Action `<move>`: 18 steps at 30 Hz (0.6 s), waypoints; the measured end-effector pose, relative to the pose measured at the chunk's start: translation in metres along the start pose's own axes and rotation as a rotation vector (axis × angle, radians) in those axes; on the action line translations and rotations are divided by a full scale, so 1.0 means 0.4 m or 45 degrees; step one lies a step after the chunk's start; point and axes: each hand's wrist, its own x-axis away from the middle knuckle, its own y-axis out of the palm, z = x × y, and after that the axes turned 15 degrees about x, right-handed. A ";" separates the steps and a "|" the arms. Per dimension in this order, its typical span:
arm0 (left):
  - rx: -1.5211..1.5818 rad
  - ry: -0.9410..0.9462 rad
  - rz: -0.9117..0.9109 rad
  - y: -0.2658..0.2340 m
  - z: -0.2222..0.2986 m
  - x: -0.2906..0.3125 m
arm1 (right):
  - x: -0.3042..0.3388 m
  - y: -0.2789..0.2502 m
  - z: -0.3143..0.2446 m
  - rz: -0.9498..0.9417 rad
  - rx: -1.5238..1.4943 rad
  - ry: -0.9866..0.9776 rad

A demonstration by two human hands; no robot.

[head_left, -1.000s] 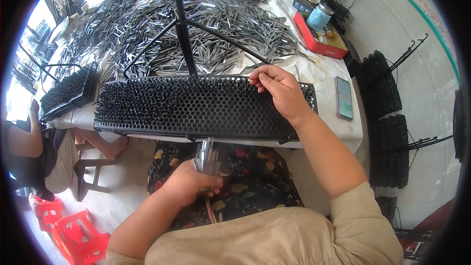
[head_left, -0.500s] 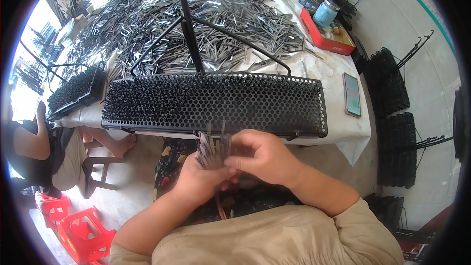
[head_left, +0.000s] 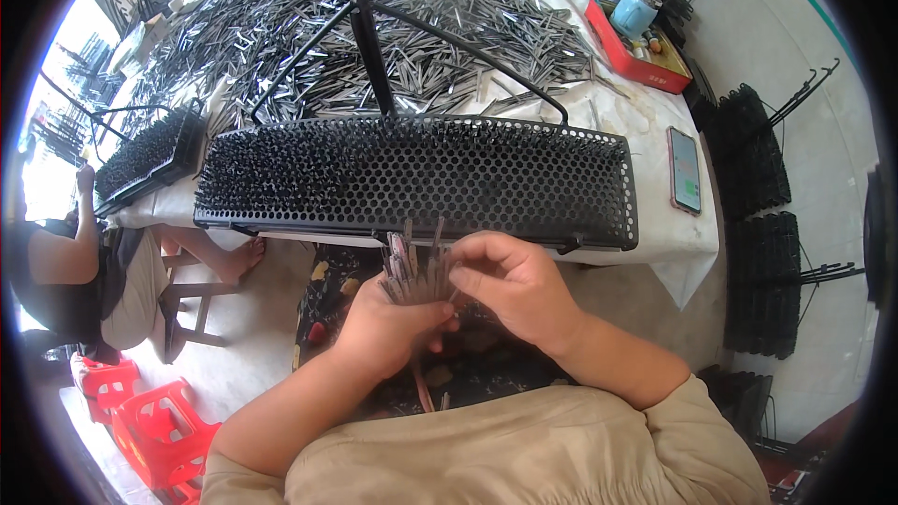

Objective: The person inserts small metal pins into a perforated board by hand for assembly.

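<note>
**Bundle in my left grip, at the near side of a holed rack**

My left grip (head_left: 385, 320) is closed around a bundle (head_left: 409, 271) of thin grey strips, their ends fanning upward at uneven heights. My right grip (head_left: 519, 288) is narrow, thumb and fingertips drawn close together at the bundle's right side; I cannot tell whether they pinch a strip.

Just beyond both is the long black rack (head_left: 496, 178). Dark strips stand thickly in its left part; many holes to the right are bare. A post (head_left: 371, 61) rises from its far edge.

On the far side, a broad pile (head_left: 281, 47) of loose strips covers much of the white-clothed counter (head_left: 655, 117). To the right lie a phone (head_left: 686, 171) and, farther off, a red box (head_left: 645, 73) with a blue flask (head_left: 635, 12). At left, another person (head_left: 64, 260) sits near a smaller rack (head_left: 154, 157).
</note>
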 end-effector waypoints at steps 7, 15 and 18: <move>-0.157 -0.059 0.030 -0.001 -0.002 -0.008 | 0.001 -0.009 -0.022 0.066 0.234 0.008; -0.269 -0.123 0.028 0.013 0.003 -0.007 | -0.003 -0.075 -0.056 0.283 0.153 -0.207; -0.305 -0.161 0.027 0.014 -0.001 -0.014 | -0.050 -0.160 -0.079 0.673 0.326 -0.463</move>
